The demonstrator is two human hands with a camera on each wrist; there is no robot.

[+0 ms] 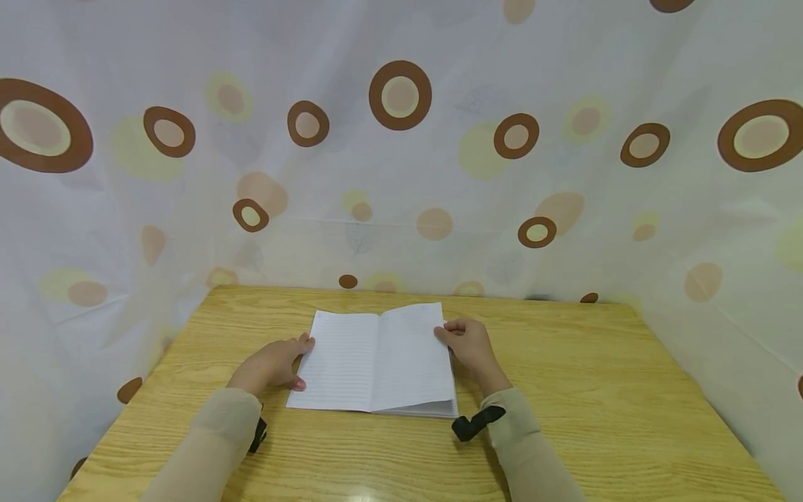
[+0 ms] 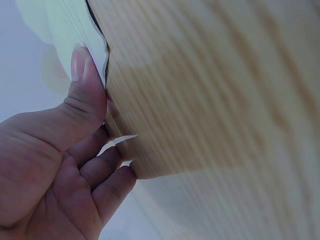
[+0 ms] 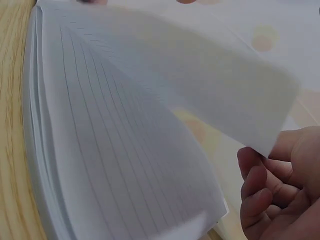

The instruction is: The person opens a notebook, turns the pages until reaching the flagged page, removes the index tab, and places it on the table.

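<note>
White cloth (image 1: 389,167) with round spots is hung behind the yellow wooden desk (image 1: 615,418), and an open notebook (image 1: 339,362) is laid on the desk. Its left edge is touched by the left hand (image 1: 272,362). The left thumb (image 2: 82,80) is spread away from the other fingers and laid on top of the paper. In the left wrist view, those fingers can be seen a little bent, with small gaps between them; whether any are tucked under the notebook cannot be told. By the right hand (image 1: 469,343), one page (image 3: 200,80) is pinched between the fingers, near its far corner. From the head, this page looks almost flat, with just a thin gap shown at the near edge. In the right wrist view, it is seen held up at a slant, and a wide gap is shown above the lined paper below. The other right fingers are curled in beside the pinched corner. Both arms are covered by pale sleeves (image 1: 514,418), which are shown by the head view only.
</note>
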